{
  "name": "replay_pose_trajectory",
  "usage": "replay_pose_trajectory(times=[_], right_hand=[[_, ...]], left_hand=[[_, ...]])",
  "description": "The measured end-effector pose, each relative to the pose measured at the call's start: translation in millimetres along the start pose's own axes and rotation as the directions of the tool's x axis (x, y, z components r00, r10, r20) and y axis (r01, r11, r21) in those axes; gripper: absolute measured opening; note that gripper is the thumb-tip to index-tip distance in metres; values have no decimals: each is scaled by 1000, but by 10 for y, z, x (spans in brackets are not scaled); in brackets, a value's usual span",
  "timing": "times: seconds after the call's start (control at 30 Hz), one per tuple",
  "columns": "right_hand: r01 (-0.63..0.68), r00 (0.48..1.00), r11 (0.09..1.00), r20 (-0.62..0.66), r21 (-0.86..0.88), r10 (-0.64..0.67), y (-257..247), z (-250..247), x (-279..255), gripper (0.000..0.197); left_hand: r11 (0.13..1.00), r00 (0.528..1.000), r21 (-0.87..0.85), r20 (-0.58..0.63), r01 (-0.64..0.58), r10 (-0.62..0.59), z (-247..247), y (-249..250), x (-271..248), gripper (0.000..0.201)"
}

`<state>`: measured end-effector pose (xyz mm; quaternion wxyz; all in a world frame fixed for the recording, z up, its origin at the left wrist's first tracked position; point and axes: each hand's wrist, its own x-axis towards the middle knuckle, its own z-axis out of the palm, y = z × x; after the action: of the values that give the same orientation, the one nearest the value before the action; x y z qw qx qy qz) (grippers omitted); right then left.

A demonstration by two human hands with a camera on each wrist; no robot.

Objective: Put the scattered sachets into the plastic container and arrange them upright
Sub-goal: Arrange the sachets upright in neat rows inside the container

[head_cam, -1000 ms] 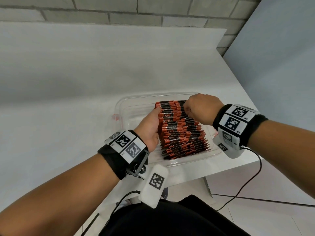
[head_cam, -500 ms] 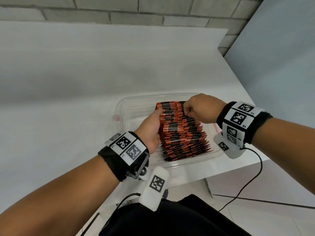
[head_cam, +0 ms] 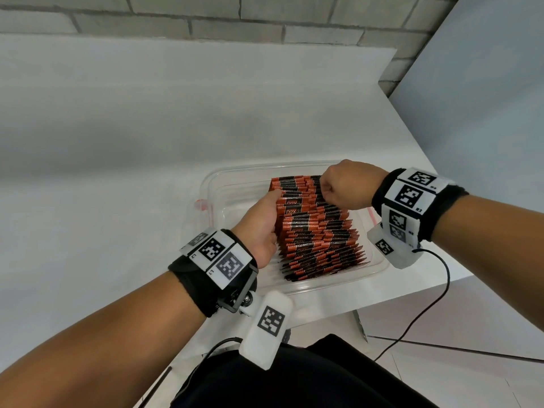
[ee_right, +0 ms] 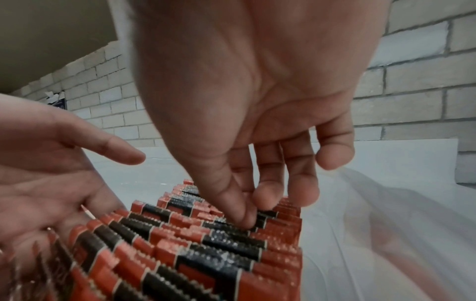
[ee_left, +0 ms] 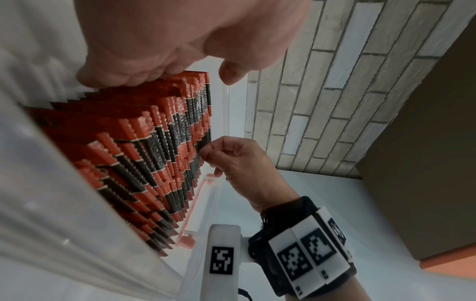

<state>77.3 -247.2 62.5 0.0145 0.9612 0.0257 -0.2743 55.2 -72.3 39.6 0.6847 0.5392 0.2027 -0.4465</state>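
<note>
The left hand [ee_left: 144,46] is resting against the packed sachets [ee_left: 144,154] in the plastic container [ee_left: 64,213]; the right hand [ee_left: 239,163] is pinching sachet tops.

A white table [head_cam: 117,172] stands against a grey brick wall [head_cam: 235,22].

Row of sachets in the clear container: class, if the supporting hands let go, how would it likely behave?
The sachets look thin and light, so probably floppy singly. Already slanted, with free space in the plastic container, the row may topple. The left hand braces its side.
</note>
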Motion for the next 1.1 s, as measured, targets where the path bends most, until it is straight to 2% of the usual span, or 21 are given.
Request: replay_pose_trajectory(times=[0.27,0.5,0.63,0.8,1.0,1.1], right_hand=[[36,999,993,29,-112,-33,-3,-12,26,18],[59,997,994,62,-90,-53,39,-5,42,14],[38,996,988,88,-149,-25,58,35,63,21],[16,1000,964,27,-265,-9,114,89,63,16],[-21,999,951,-40,-307,9,50,137,63,24],[-18,995,961,-102,-275,-11,49,117,47,18]], left_hand=[[1000,1000,-21,15,12,-12,-12,11,-9,40],[1000,1000,-15,18,16,-16,-12,5,2,38],[1000,1000,-14,17,22,-22,-14,0,17,39],[1000,999,-8,35,28,-28,-22,5,7,40],[1000,999,8,23,28,-28,-29,6,14,39],[1000,1000,27,3,16,-16,-42,5,28,37]])
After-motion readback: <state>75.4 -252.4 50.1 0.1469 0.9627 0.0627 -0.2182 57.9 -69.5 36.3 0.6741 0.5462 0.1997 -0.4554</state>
